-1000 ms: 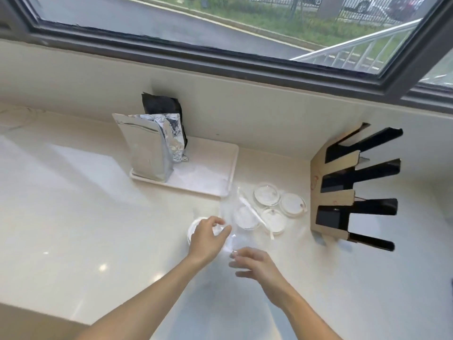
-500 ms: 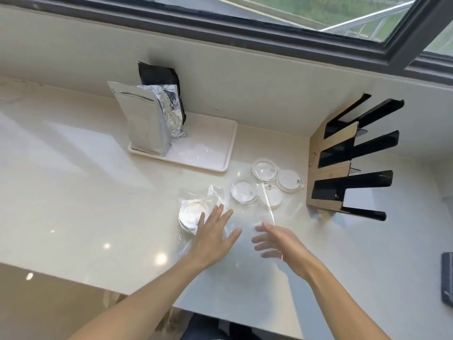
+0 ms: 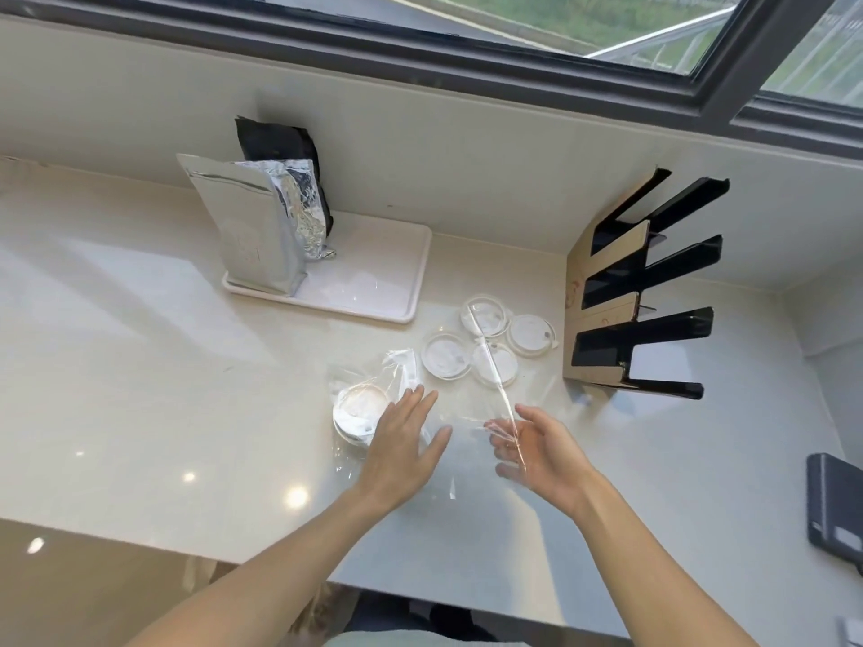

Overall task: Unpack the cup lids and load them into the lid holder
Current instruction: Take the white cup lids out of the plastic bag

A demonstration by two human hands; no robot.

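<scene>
Several clear cup lids (image 3: 447, 356) lie loose on the pale counter, in a cluster left of the lid holder (image 3: 607, 301), a tan and black rack with slanted slots. A small stack of lids (image 3: 357, 410) sits inside a clear plastic bag (image 3: 401, 371). My left hand (image 3: 405, 441) lies flat on the bag just right of that stack, fingers spread. My right hand (image 3: 537, 448) hovers palm-up with fingers apart, a strip of clear plastic film (image 3: 495, 375) draped over its fingertips.
A white tray (image 3: 373, 277) at the back holds silver foil pouches (image 3: 252, 226) and a black pouch (image 3: 280, 142). A dark device (image 3: 836, 506) lies at the right edge. The counter's front edge runs below my forearms.
My left hand has let go of the bagged lid stack and flattened with fingers spread. My right hand has opened and turned palm-up under the film. The view has tilted down.
</scene>
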